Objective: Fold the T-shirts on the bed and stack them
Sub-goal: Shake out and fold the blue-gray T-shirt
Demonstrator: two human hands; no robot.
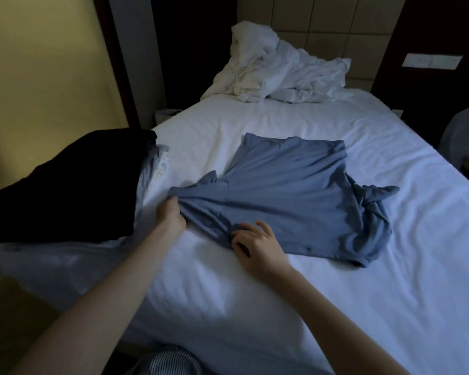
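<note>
Clothes lie heaped at the left edge of the frame: a black garment (65,185) on top, with pale crumpled pieces (159,161) showing just beyond its right side, all on the white bed sheet (363,293). Right of the heap, the left hand (171,217) is closed around the bunched end of one sleeve of a blue T-shirt (295,190), with the cloth gathered in its fist. The T-shirt lies spread across the middle of the bed. Its far edge is turned over on itself, and its other sleeve lies crumpled at the right side. The right hand (255,239) sits on the shirt's near edge, lower centre of the frame, with its fingers spread and bent and their tips on wrinkled cloth. Whether it pinches the fabric or only presses it cannot be told. A striped garment (171,361) on the person shows at the bottom edge. In the upper middle, a crumpled white duvet (282,74) is piled against a padded headboard (322,31). At upper right a pale wall plate (432,61) carries marks too small to read.
</note>
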